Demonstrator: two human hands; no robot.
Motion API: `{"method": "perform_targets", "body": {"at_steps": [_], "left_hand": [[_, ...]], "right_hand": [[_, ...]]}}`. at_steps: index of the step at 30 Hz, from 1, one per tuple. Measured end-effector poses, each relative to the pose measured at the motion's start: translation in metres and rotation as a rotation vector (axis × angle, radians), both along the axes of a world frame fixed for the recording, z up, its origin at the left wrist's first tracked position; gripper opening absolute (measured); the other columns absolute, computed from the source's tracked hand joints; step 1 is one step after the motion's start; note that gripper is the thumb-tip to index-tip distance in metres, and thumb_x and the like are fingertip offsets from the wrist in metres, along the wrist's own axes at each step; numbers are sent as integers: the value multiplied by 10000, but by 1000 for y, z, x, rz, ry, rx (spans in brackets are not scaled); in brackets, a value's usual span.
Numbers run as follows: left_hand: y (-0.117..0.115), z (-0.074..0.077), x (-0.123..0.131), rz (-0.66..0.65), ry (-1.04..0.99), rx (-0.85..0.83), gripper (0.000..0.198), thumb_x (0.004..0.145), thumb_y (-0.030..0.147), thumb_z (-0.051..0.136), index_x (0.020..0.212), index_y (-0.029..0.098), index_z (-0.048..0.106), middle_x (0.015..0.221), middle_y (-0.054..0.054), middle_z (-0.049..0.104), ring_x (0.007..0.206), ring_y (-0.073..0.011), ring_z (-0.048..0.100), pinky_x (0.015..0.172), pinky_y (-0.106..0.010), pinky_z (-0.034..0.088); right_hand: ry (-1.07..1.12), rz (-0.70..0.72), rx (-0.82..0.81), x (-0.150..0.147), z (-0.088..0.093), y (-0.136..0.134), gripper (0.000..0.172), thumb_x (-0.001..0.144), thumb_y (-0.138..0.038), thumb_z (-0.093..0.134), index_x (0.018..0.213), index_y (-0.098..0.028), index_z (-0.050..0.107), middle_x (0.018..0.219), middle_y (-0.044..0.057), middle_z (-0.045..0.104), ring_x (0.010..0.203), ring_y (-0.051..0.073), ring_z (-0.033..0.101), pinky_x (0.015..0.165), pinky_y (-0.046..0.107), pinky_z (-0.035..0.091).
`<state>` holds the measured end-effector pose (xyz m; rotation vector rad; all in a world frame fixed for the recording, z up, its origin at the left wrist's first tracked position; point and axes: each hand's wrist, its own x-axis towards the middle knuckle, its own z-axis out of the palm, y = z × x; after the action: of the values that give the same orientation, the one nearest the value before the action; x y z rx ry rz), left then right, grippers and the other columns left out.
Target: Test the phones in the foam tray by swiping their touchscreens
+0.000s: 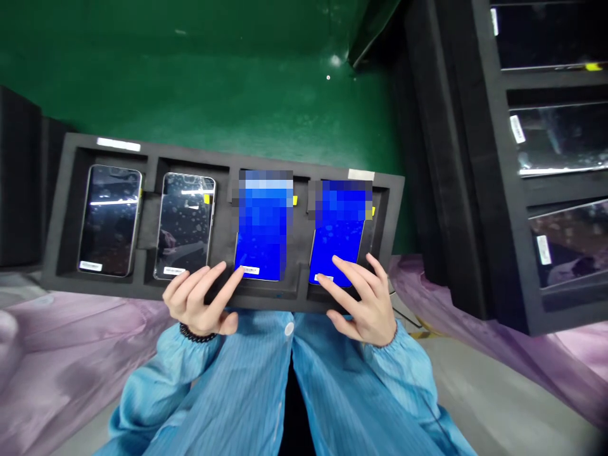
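Observation:
A black foam tray (pixel 61 253) lies across my lap with phones set in a row of pockets. The two left phones (pixel 110 220) (pixel 185 226) have dark screens. The two right phones (pixel 263 231) (pixel 338 231) glow blue. My left hand (pixel 202 301) rests on the tray's near edge, fingers spread, its forefinger touching the bottom corner of the third phone. My right hand (pixel 363 297) lies open with its fingers on the lower end of the fourth phone. Neither hand grips anything.
A green surface (pixel 213 82) stretches behind the tray. At the right stands a tall stack of black foam trays (pixel 475 158) with dark phones in them. Another black block (pixel 19 177) sits at the far left. Purple film (pixel 71 354) covers the bench below.

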<state>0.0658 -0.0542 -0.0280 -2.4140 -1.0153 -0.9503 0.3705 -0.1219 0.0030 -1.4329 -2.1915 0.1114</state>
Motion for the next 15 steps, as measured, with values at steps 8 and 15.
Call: {"method": "perform_targets", "body": {"at_steps": [8,15], "left_hand": [[1,-2,-1,1,14,32,610,959,520,244,1178,234,736,1013,-119,692,891,-235,590,905,-394,435],[-1,-6,-2,35,-43,56,609,936,541,238,1179,259,720,1019,-130,673,922,-250,582,865,-406,453]], "right_hand": [[3,8,3,1,-1,-2,356,964,-351,497,1234,-228,693,1364,110,644,1156,249,601,1194,519,328],[36,-10,29,1,0,-2,380,977,-358,473,1276,-231,670,1358,114,643,1157,249,608,1180,513,358]]}}
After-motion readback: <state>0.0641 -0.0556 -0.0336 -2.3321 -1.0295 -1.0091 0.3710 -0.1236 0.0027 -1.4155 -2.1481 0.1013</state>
